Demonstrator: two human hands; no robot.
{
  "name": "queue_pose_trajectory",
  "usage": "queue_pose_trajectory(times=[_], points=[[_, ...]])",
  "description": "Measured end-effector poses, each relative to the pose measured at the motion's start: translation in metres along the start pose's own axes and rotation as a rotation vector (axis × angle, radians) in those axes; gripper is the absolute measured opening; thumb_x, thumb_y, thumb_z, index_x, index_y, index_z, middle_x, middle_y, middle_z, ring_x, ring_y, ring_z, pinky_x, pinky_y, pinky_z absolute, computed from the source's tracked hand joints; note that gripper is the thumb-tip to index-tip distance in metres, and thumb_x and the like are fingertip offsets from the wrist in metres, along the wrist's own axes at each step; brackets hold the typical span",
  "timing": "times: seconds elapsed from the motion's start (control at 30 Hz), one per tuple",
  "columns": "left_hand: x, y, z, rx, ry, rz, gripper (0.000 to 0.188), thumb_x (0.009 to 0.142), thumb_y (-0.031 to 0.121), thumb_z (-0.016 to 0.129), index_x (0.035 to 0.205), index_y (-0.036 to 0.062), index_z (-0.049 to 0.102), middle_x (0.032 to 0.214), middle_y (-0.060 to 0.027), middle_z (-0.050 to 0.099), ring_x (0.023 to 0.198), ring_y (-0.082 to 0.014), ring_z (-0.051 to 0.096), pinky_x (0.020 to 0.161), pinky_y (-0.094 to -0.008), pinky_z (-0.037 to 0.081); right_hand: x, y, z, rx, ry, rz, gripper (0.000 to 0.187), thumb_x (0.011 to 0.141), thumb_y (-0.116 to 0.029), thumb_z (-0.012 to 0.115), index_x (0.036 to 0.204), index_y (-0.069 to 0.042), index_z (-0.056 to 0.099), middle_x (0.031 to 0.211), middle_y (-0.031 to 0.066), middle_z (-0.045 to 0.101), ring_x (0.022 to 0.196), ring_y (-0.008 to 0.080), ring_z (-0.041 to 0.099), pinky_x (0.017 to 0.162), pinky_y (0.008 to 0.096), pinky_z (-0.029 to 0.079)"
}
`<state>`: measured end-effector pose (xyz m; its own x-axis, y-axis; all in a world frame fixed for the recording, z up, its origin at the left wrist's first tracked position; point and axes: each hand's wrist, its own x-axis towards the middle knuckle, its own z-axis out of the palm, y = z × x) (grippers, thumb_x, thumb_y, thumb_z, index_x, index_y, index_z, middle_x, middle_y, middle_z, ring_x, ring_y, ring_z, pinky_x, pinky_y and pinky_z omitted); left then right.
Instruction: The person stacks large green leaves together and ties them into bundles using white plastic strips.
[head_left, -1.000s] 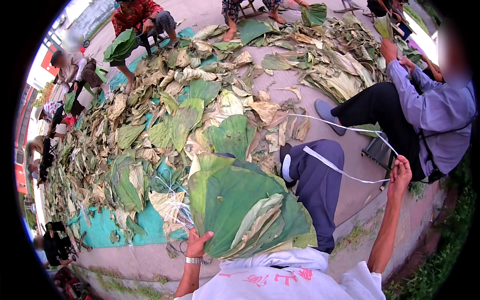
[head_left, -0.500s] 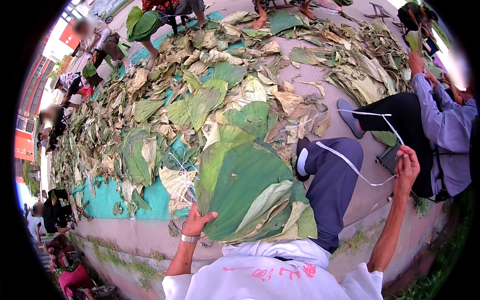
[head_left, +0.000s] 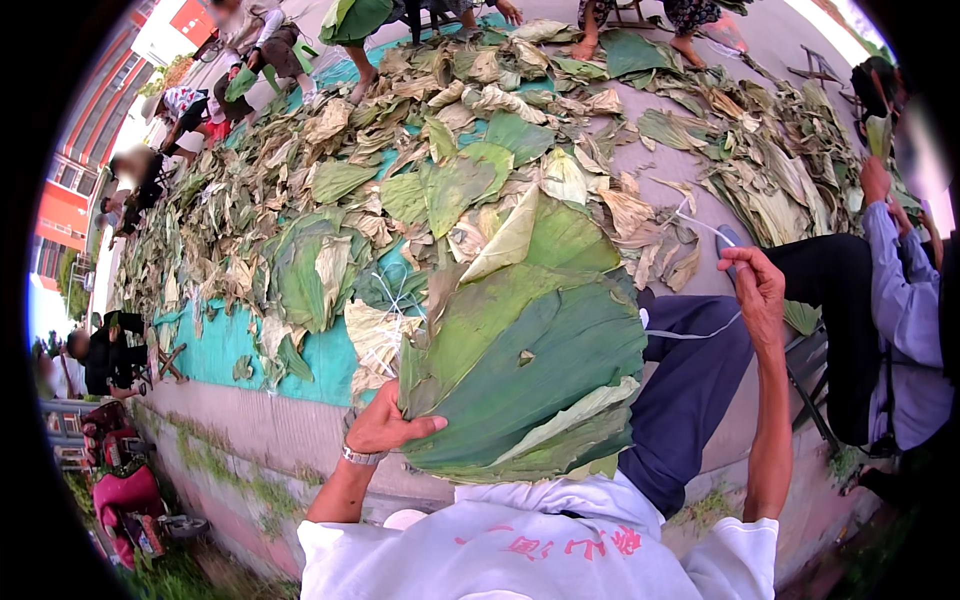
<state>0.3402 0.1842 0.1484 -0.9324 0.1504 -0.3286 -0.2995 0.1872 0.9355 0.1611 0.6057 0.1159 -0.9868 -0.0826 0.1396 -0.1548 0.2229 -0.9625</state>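
Observation:
My left hand (head_left: 388,422), a watch on its wrist, grips the left edge of a stack of large lotus leaves (head_left: 545,350), thumb on top and fingers underneath. The stack rests over my lap, green with paler folded edges. Raised at the right, my right hand (head_left: 757,290) pinches a white plastic strip (head_left: 690,334), which hangs in a loop towards the stack; part of it is hidden behind the leaves. More white strips (head_left: 393,290) lie in a tangle on leaves just beyond my left hand.
Dried and green lotus leaves (head_left: 330,182) cover the ground ahead over a teal sheet (head_left: 225,350). A person in a lilac sleeve (head_left: 905,265) sits close at my right. Other people sit around the far edge. A red vehicle (head_left: 130,495) stands at lower left.
My right hand has moved left and up a little, closer to the stack, with the strip. The leaf stack has turned slightly in my left hand. The whole view has shifted.

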Motion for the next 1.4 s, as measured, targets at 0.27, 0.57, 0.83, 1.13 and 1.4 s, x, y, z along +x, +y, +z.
queue_pose_trajectory(times=[0.27, 0.57, 0.83, 1.13, 1.4], points=[[-0.011, 0.014, -0.001, 0.036, -0.109, 0.1, 0.029, 0.068, 0.005, 0.07, 0.094, 0.0015, 0.059, 0.084, -0.0007, 0.058, 0.078, -0.0098, 0.049, 0.071, -0.0263, 0.041, 0.024, -0.001, 0.054, 0.118, -0.376, 0.078, 0.018, 0.089, -0.005, 0.045, 0.099, -0.001, 0.06, 0.082, -0.0021, 0.061, 0.051, -0.0008, 0.034, 0.046, 0.0155, 0.028], [0.0, 0.004, -0.003, -0.158, -0.111, 0.032, 0.041, 0.068, 0.003, 0.069, 0.107, 0.0002, 0.056, 0.095, -0.0008, 0.06, 0.086, -0.0102, 0.051, 0.078, -0.0257, 0.042, -0.015, -0.012, 0.077, 0.516, -0.721, 0.319, 0.025, 0.081, -0.016, 0.063, 0.094, 0.005, 0.06, 0.082, -0.001, 0.06, 0.073, 0.0041, 0.051, 0.064, 0.0207, 0.042], [-0.003, 0.007, -0.006, -0.204, -0.101, -0.042, 0.04, 0.066, 0.001, 0.07, 0.104, -0.0011, 0.058, 0.091, -0.0005, 0.061, 0.084, -0.0093, 0.052, 0.077, -0.025, 0.042, -0.004, -0.025, 0.066, 0.31, -0.913, 0.096, 0.026, 0.077, -0.011, 0.064, 0.096, 0.007, 0.06, 0.085, 0.0017, 0.062, 0.075, 0.0037, 0.048, 0.067, 0.0214, 0.043], [-0.006, 0.004, -0.01, -0.191, -0.115, 0.006, 0.025, 0.064, -0.002, 0.069, 0.088, 0.0001, 0.063, 0.079, 0.0018, 0.059, 0.065, -0.0049, 0.05, 0.057, -0.0207, 0.041, 0.005, -0.022, 0.094, 0.313, -0.882, 0.387, 0.025, 0.084, -0.02, 0.06, 0.094, 0.002, 0.064, 0.079, 0.0036, 0.064, 0.071, 0.0091, 0.058, 0.065, 0.0238, 0.046], [0.004, -0.008, -0.015, -0.326, -0.074, -0.032, 0.046, 0.062, -0.003, 0.067, 0.106, -0.0012, 0.055, 0.097, -0.0038, 0.061, 0.089, -0.0121, 0.055, 0.08, -0.0266, 0.043, -0.042, 0.011, 0.095, 0.487, -0.672, 0.773, 0.025, 0.087, -0.019, 0.055, 0.103, -0.001, 0.06, 0.09, 0.0031, 0.063, 0.076, 0.0078, 0.057, 0.066, 0.0215, 0.045]])
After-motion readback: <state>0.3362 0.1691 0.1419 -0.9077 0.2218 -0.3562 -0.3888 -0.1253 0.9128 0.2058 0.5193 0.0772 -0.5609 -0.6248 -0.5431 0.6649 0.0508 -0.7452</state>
